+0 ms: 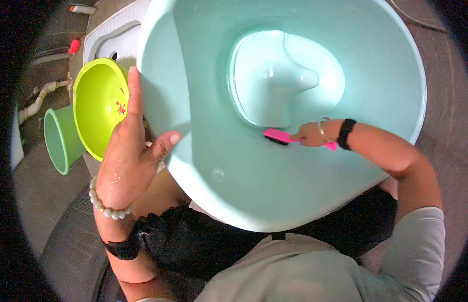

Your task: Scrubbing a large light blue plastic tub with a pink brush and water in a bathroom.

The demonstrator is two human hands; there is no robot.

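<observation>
A large pale blue-green baby bathtub with a moulded seat in its middle leans tipped over my lap, its inside facing me. My left hand grips its left rim, thumb lying over the edge and fingers along the outer side. Inside the tub, my right hand is closed around the handle of a pink scrubbing brush. The brush's dark bristles rest against the tub's inner wall, just below the seat. Water drops glisten on my left wrist.
Left of the tub stand a yellow-green basin and a pale green bucket. Behind them lie a white squat toilet and a white drain pipe. A small red thing sits near the wall. Grey tiles cover the right side.
</observation>
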